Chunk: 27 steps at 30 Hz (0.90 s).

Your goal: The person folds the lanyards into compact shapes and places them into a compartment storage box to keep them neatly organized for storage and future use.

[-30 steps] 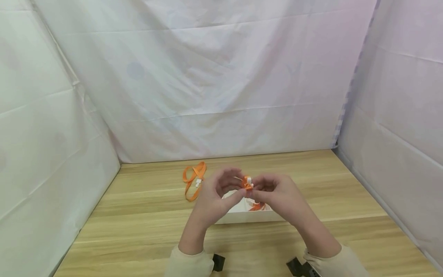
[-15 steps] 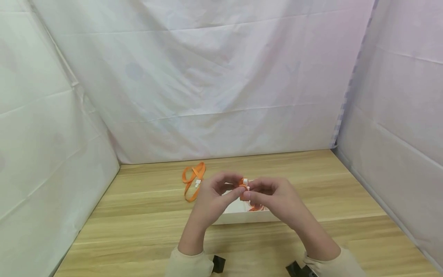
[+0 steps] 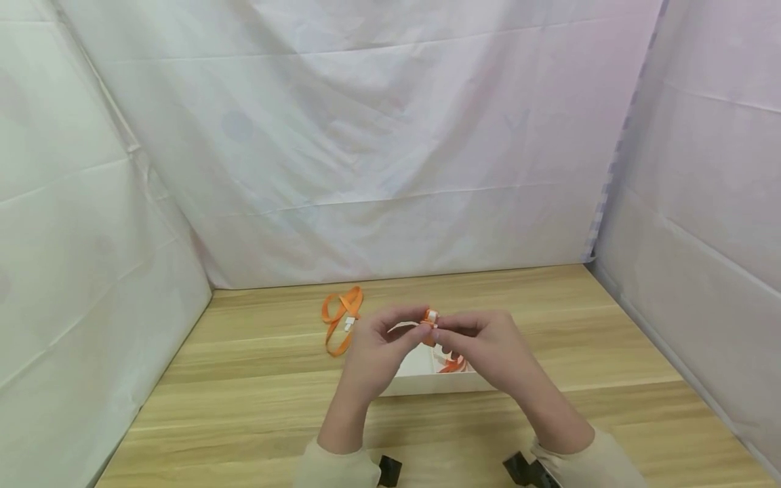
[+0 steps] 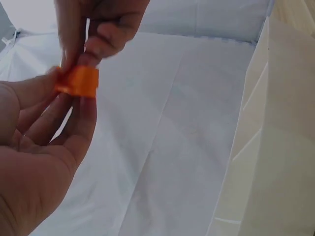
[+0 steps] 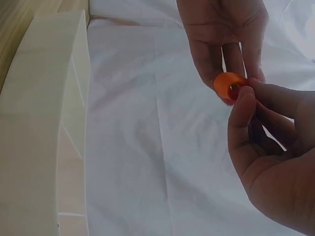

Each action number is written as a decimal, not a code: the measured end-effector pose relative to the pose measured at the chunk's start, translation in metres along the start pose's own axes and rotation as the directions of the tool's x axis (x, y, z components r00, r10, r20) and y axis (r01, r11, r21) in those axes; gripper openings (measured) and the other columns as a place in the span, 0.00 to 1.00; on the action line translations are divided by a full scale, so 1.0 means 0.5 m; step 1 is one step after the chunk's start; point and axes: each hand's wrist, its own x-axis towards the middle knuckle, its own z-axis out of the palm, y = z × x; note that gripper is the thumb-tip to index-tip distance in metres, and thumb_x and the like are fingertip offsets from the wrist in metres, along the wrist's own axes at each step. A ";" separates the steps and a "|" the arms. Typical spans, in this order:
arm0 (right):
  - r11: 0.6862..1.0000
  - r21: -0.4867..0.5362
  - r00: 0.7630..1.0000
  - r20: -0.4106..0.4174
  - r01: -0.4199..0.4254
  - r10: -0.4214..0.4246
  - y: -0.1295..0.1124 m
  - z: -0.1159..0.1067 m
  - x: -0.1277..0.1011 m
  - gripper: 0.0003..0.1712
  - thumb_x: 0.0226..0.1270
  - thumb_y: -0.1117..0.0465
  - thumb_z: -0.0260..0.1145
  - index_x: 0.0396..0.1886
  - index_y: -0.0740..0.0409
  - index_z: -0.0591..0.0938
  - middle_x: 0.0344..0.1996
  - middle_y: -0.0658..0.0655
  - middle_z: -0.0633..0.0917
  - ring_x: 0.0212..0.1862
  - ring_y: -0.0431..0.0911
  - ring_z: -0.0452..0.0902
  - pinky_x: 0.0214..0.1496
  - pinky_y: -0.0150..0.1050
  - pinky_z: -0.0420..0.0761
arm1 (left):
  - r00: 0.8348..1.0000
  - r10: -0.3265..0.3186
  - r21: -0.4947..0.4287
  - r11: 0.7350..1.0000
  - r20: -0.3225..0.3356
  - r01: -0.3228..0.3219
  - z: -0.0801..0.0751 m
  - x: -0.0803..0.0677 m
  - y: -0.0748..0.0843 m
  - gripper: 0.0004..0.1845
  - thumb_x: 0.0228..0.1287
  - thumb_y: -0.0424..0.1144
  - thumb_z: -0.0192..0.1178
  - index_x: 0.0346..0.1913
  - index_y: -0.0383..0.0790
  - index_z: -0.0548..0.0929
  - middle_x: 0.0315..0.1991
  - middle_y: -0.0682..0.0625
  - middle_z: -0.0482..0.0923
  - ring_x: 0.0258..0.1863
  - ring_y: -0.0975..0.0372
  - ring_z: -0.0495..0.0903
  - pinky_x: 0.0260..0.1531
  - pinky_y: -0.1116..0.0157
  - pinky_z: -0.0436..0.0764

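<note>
While the left hand (image 3: 377, 349) pinches a rolled orange strap (image 4: 82, 81) between thumb and fingers, the right hand (image 3: 493, 346) grips its other side with thumb and fingertips. The strap is held up off the desk (image 3: 244, 379), near a white box (image 3: 433, 385) with more orange material (image 3: 453, 366) inside. Nearer the desk's far edge, left of the box, lies an orange lanyard (image 3: 354, 297) with a white clip (image 3: 349, 324).

Cream sleeves (image 3: 337, 468), loose, lightly creased; small black angular blocks (image 3: 389, 470) beside both cuffs (image 3: 576, 453).
</note>
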 end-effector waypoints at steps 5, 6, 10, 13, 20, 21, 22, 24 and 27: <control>1.000 -0.013 0.997 -0.067 0.026 -0.027 0.001 0.007 0.007 0.12 0.68 0.50 0.78 0.46 0.49 0.94 0.34 0.52 0.92 0.35 0.48 0.85 0.37 0.36 0.86 | 0.994 -0.001 0.133 0.991 -0.108 0.015 0.028 -0.004 0.011 0.19 0.72 0.33 0.69 0.63 0.34 0.86 0.58 0.42 0.90 0.60 0.53 0.89 0.61 0.64 0.86; 0.999 -0.015 0.996 -0.078 0.034 -0.035 0.002 0.008 0.007 0.13 0.68 0.49 0.78 0.47 0.49 0.94 0.34 0.52 0.92 0.35 0.48 0.84 0.37 0.35 0.86 | 0.991 -0.001 0.146 0.989 -0.132 0.021 0.032 -0.005 0.012 0.19 0.72 0.33 0.69 0.63 0.35 0.86 0.58 0.43 0.90 0.61 0.54 0.89 0.62 0.64 0.85; 0.997 -0.033 0.991 -0.110 0.069 -0.073 0.008 0.013 0.009 0.13 0.69 0.50 0.78 0.49 0.50 0.94 0.36 0.52 0.93 0.33 0.47 0.84 0.37 0.34 0.85 | 0.984 0.019 0.155 0.988 -0.176 0.009 0.044 -0.006 0.013 0.19 0.72 0.31 0.68 0.64 0.33 0.85 0.59 0.42 0.89 0.61 0.54 0.88 0.61 0.65 0.85; 0.994 -0.039 0.985 -0.134 0.104 -0.109 0.012 0.017 0.012 0.12 0.70 0.55 0.77 0.50 0.52 0.93 0.37 0.52 0.94 0.31 0.46 0.84 0.37 0.34 0.86 | 0.985 0.045 0.158 0.987 -0.166 -0.018 0.049 -0.007 0.012 0.20 0.74 0.29 0.65 0.65 0.31 0.83 0.60 0.40 0.88 0.61 0.52 0.88 0.59 0.65 0.86; 0.985 -0.066 0.973 -0.155 0.161 -0.169 0.014 0.017 0.020 0.10 0.70 0.56 0.76 0.48 0.52 0.94 0.37 0.52 0.95 0.30 0.44 0.86 0.36 0.34 0.87 | 0.989 0.072 0.224 0.974 -0.126 -0.042 0.045 -0.007 0.014 0.21 0.77 0.29 0.62 0.69 0.33 0.80 0.64 0.41 0.85 0.66 0.54 0.85 0.66 0.58 0.82; 0.985 -0.067 0.974 -0.150 0.159 -0.167 0.013 0.016 0.021 0.11 0.70 0.54 0.77 0.48 0.51 0.94 0.37 0.51 0.94 0.31 0.44 0.86 0.36 0.34 0.87 | 0.990 0.060 0.232 0.972 -0.125 -0.030 0.041 -0.006 0.014 0.22 0.77 0.30 0.62 0.70 0.34 0.80 0.65 0.43 0.85 0.67 0.55 0.84 0.68 0.58 0.81; 0.986 -0.069 0.977 -0.142 0.152 -0.161 0.012 0.014 0.022 0.11 0.70 0.52 0.77 0.47 0.50 0.94 0.38 0.51 0.95 0.32 0.44 0.87 0.36 0.34 0.86 | 0.991 0.044 0.242 0.970 -0.127 -0.012 0.035 -0.006 0.015 0.22 0.77 0.30 0.62 0.70 0.36 0.80 0.66 0.44 0.85 0.69 0.55 0.83 0.69 0.57 0.80; 0.988 -0.084 0.982 -0.127 0.131 -0.141 0.008 0.010 0.027 0.12 0.68 0.48 0.78 0.46 0.46 0.94 0.38 0.49 0.95 0.36 0.42 0.89 0.40 0.34 0.87 | 0.991 0.029 0.274 0.962 -0.133 0.009 0.018 -0.006 0.014 0.22 0.77 0.31 0.62 0.71 0.39 0.80 0.67 0.44 0.84 0.70 0.54 0.82 0.71 0.55 0.78; 0.984 -0.137 0.988 -0.088 0.115 -0.128 0.002 0.001 0.037 0.13 0.68 0.46 0.77 0.46 0.45 0.94 0.40 0.47 0.95 0.42 0.39 0.91 0.46 0.36 0.88 | 0.985 0.020 0.380 0.924 -0.171 0.047 -0.017 -0.007 0.007 0.22 0.75 0.33 0.64 0.69 0.40 0.81 0.65 0.42 0.85 0.69 0.49 0.82 0.72 0.50 0.78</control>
